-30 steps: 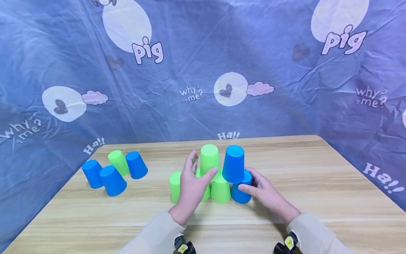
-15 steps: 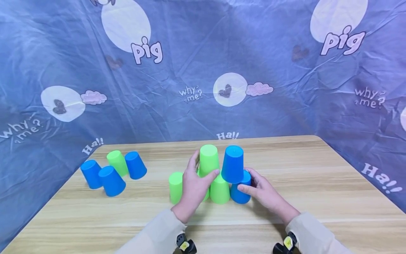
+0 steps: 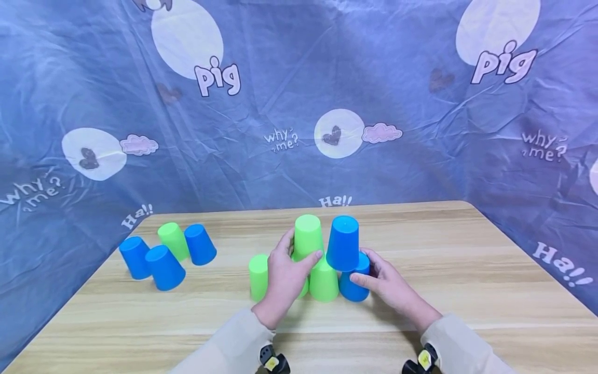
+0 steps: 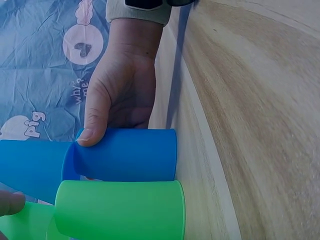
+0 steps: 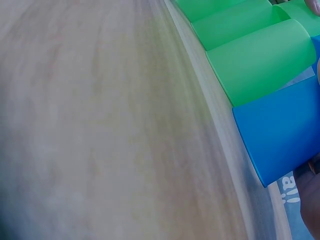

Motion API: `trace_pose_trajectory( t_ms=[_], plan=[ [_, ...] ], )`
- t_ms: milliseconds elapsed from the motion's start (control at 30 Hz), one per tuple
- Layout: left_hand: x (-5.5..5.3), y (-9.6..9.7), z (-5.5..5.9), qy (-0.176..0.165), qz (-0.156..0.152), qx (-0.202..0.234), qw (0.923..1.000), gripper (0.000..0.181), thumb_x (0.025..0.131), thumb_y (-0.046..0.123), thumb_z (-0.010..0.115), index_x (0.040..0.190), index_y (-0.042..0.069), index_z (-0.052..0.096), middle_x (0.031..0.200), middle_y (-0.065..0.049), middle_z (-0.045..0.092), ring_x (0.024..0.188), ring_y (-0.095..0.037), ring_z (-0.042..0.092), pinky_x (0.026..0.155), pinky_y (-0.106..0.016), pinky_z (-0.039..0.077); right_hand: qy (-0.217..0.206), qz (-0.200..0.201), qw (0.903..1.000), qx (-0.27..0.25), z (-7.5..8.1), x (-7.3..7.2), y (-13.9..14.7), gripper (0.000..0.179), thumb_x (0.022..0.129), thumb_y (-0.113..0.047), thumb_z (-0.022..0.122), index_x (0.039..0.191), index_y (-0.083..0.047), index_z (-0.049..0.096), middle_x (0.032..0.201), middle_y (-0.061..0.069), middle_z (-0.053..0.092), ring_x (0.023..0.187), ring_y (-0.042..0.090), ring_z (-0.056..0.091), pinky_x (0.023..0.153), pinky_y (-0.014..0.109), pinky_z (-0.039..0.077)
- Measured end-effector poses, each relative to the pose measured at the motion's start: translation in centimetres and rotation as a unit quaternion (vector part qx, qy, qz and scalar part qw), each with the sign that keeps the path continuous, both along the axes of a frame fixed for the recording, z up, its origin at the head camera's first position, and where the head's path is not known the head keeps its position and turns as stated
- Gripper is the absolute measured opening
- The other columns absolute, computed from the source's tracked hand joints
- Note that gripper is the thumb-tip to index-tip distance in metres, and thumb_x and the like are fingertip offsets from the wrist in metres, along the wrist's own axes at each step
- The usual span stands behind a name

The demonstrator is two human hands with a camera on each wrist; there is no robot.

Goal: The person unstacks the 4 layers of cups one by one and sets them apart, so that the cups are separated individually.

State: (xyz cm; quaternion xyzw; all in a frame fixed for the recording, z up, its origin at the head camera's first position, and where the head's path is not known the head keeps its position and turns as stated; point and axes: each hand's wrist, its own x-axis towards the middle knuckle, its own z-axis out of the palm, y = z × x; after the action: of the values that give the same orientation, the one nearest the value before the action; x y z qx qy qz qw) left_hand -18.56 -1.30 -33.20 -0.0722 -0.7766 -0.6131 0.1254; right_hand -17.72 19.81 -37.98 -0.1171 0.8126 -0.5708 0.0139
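Drawn inward since a second ago, my left hand (image 3: 286, 275) grasps the smooth, tapered upper green cup (image 3: 307, 238), atop lower green cups (image 3: 324, 283). My right hand (image 3: 386, 279) curls its fingers round the lower blue cup (image 3: 352, 289) at right, beneath the upper blue cup (image 3: 343, 244), on the wood-grained desk (image 3: 420, 234).

Blue printed backdrop (image 3: 275, 67), wooden tabletop (image 3: 467, 275)
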Motion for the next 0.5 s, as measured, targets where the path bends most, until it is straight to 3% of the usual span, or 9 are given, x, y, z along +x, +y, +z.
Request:
trace_pose_trajectory(
  t_ms=[300,500],
  plan=[
    [0.05,-0.16,-0.12,-0.013,0.023,0.02,0.9995,0.067,0.075,0.017,0.076,0.134,0.007,0.046,0.134,-0.012,0.051,0.126,-0.028,0.045,0.105,-0.044,0.037,-0.005,-0.001,1.0,-0.002,-0.1,-0.01,-0.07,0.058,0.09,-0.025,0.06,0.138,-0.006,0.035,0.135,0.019,0.046,0.127,0.039,0.04,0.104,0.059,0.031],
    [0.06,-0.4,0.11,0.002,0.026,0.042,0.9988,0.065,0.075,0.012,0.076,0.133,0.007,0.047,0.135,-0.011,0.051,0.127,-0.027,0.044,0.106,-0.042,0.036,0.001,-0.002,1.0,-0.006,-0.23,-0.06,-0.07,0.057,0.09,-0.024,0.06,0.138,-0.006,0.035,0.134,0.02,0.046,0.126,0.039,0.04,0.104,0.058,0.031]
  ],
)
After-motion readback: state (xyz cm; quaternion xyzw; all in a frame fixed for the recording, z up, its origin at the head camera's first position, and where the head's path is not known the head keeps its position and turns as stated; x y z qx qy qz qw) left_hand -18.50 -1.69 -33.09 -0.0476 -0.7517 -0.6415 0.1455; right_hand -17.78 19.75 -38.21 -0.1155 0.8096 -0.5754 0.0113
